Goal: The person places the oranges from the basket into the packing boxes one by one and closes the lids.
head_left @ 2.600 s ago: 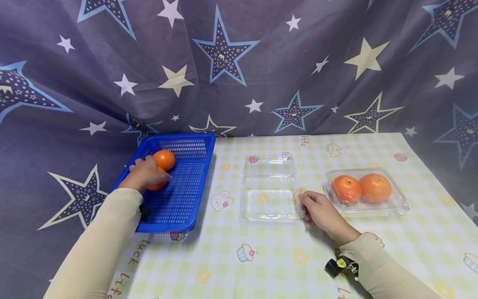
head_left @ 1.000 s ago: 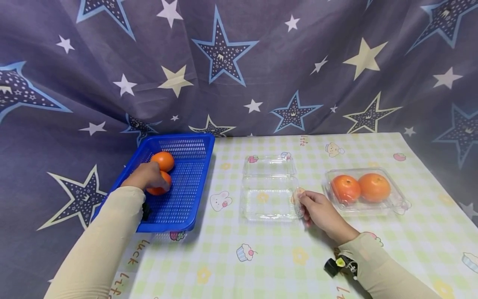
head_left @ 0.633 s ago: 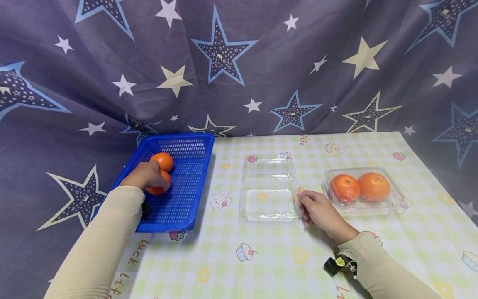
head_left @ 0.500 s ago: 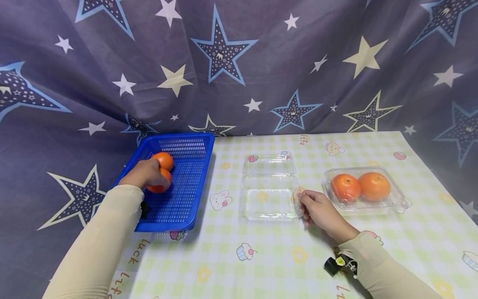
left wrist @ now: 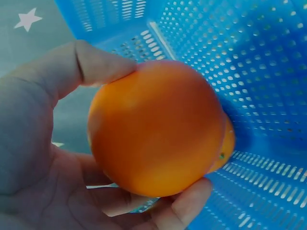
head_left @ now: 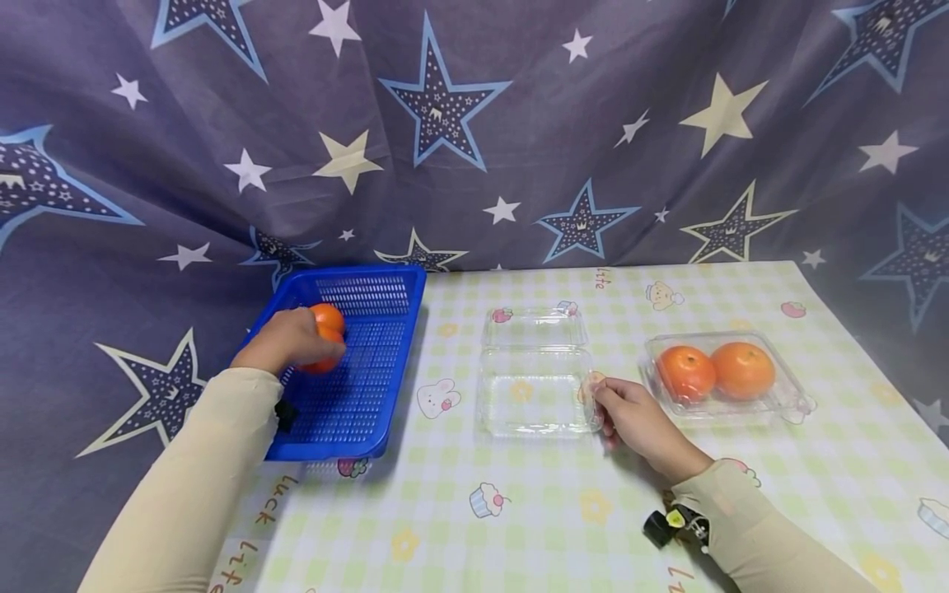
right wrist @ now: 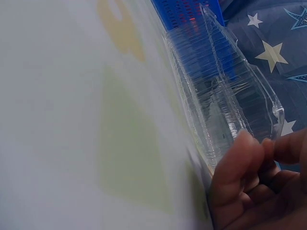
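The right hand [right wrist: 259, 187] is showing at the lower right corner, and its fingertips [right wrist: 247, 143] are pinching the near edge of a clear plastic container [right wrist: 218, 100]. The container is lying open on a pale tablecloth [right wrist: 72, 120] with soft yellow and green patches. Behind it a blue basket [right wrist: 184, 9] is appearing at the top, and a dark curtain with stars [right wrist: 273, 43] is hanging at the upper right

Four oranges are counted: one held [head_left: 324, 356], one behind it [head_left: 327, 316] in the basket, and two, left [head_left: 686, 372] and right [head_left: 743, 370], in the right-hand box. Two clear plastic boxes are seen, an open one [head_left: 535, 387] at the middle and a filled one [head_left: 786, 399]. One blue basket [head_left: 363, 403] is counted at the left.
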Tool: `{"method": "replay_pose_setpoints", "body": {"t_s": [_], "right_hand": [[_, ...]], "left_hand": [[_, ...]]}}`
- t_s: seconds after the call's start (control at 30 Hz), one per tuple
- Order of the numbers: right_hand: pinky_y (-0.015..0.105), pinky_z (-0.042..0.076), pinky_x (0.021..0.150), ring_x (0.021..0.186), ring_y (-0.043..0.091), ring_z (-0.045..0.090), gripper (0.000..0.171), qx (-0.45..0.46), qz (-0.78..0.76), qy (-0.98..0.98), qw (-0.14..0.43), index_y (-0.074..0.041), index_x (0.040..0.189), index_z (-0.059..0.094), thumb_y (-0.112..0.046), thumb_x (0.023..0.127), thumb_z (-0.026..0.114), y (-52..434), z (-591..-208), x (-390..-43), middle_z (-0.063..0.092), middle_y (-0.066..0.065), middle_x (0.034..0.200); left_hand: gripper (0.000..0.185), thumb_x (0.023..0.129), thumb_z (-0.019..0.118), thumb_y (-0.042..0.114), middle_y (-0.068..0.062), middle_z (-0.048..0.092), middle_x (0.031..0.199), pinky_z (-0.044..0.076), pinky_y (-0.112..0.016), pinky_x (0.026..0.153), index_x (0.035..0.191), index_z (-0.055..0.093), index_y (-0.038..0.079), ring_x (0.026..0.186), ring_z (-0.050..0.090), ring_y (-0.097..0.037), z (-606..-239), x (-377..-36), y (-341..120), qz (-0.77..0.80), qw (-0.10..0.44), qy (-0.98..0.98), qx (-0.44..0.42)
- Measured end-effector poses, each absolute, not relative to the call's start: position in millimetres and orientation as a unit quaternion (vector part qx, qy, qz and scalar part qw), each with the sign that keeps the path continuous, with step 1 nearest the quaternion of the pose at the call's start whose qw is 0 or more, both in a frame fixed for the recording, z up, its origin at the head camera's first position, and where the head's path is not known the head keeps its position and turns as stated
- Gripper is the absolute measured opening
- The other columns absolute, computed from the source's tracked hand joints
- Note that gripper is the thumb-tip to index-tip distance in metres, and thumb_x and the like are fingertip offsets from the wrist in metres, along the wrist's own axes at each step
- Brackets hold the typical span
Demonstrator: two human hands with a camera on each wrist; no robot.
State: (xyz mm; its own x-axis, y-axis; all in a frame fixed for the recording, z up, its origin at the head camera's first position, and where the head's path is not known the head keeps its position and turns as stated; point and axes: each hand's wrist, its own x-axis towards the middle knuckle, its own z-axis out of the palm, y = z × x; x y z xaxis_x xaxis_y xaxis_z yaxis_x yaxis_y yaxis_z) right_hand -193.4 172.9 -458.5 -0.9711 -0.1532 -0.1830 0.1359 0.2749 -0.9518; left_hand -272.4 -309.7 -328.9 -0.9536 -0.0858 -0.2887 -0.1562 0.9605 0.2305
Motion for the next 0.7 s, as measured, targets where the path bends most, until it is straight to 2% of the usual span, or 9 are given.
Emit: {"method": "replay_pose_setpoints", "body": {"t_s": [0.13,0.37,0.7], "right_hand": [[0.03,0.049,0.05,0.056,0.016,0.05,0.034,-0.005,-0.602,0.79,0.119,0.005,0.093,0.056,-0.023,0.109,0.046,172.6,-459.5,-193.7,0.053,0.005,0.067],[0.031,0.049,0.05,0.055,0.015,0.05,0.033,0.0,-0.604,0.789,0.114,0.005,0.093,0.057,-0.022,0.109,0.045,171.9,-459.7,-193.3,0.052,0.005,0.067],[0.031,0.048,0.049,0.054,0.015,0.048,0.03,-0.002,-0.61,0.786,0.103,0.005,0.09,0.056,-0.018,0.107,0.045,171.2,-459.2,-192.4,0.051,0.004,0.066]], "left_hand": [[0.071,0.085,0.076,0.05,-0.022,0.06,0.103,0.054,-0.038,0.07,0.121,0.051,-0.006,0.087,0.059,-0.036,-323.8,-270.2,-304.5,0.123,0.124,0.983,-0.051],[0.068,0.085,0.077,0.051,-0.02,0.06,0.1,0.051,-0.035,0.065,0.117,0.052,-0.003,0.084,0.058,-0.033,-313.6,-266.0,-293.5,0.135,0.113,0.983,-0.046],[0.067,0.082,0.078,0.053,-0.02,0.06,0.099,0.049,-0.035,0.065,0.112,0.053,-0.002,0.083,0.058,-0.033,-306.4,-261.5,-281.6,0.125,0.071,0.989,-0.031]]}}
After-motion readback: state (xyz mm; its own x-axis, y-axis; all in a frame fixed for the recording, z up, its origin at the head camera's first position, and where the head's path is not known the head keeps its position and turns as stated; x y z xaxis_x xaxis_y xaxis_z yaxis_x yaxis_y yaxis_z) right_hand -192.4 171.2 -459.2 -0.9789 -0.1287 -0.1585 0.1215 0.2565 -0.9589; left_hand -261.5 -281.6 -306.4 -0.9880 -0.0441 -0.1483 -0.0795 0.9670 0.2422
